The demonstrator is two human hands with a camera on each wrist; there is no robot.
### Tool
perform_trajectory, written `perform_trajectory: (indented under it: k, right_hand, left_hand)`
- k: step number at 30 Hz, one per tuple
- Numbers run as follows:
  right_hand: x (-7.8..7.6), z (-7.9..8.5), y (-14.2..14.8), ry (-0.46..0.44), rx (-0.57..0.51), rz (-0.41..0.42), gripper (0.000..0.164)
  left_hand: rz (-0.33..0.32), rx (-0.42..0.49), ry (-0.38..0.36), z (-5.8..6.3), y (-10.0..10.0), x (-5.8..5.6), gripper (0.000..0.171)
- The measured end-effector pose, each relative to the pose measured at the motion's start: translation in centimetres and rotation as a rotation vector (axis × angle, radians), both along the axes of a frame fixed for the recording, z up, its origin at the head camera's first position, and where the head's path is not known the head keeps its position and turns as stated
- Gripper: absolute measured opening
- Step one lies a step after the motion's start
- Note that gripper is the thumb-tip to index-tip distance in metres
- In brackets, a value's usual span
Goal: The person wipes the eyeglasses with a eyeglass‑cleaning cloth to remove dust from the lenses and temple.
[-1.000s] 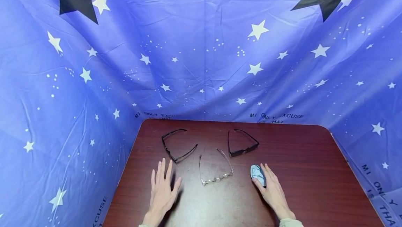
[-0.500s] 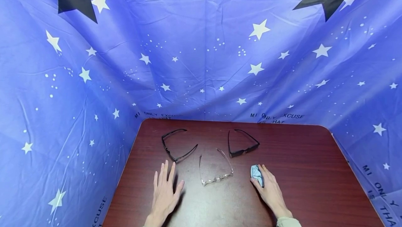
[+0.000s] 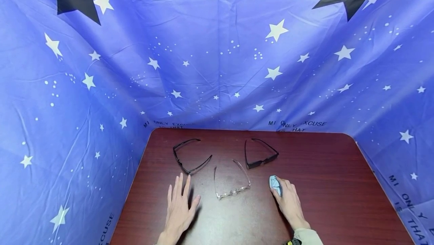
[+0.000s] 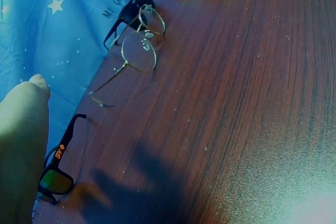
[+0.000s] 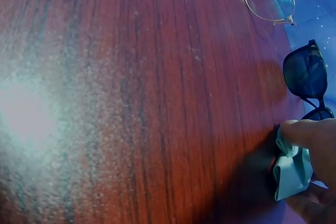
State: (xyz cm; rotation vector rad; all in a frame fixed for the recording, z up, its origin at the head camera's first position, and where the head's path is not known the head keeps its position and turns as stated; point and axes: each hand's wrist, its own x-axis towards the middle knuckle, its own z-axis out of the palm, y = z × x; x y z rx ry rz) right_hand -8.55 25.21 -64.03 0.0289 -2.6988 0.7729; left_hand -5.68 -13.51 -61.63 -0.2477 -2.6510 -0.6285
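My right hand pinches a small, crumpled light-blue cloth between thumb and fingers at the right of the table. In the right wrist view the cloth bunches up under the thumb. Farther back lie black sunglasses with temples unfolded. Thin-rimmed clear eyeglasses rest between the two hands, temples pointing away. My left hand has its fingers spread, fingertips close to a second pair of black sunglasses. These sunglasses show an orange-tinted lens and orange lettering in the left wrist view.
The dark reddish wood table has rounded far corners. Blue curtain fabric printed with stars and lettering hangs around its back and sides. A yellow-and-black band shows by the right sleeve.
My right hand has closed its fingers on the cloth and shifted it slightly up and left. The left hand has drifted a little right. The glasses stay put; the head view has shifted slightly.
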Motion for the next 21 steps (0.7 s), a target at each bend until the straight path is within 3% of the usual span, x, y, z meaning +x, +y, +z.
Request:
perform_trajectory:
  k: [11, 21]
  right_hand:
    - [-1.3, -0.1, 0.2, 0.078, 0.030, 0.047, 0.038]
    - [-1.3, -0.5, 0.5, 0.098, -0.013, 0.055, 0.033]
  left_hand:
    - [-0.009, -0.019, -0.019, 0.0, 0.3, 0.1, 0.078]
    - [-0.016, -0.019, -0.030, -0.1, 0.5, 0.4, 0.078]
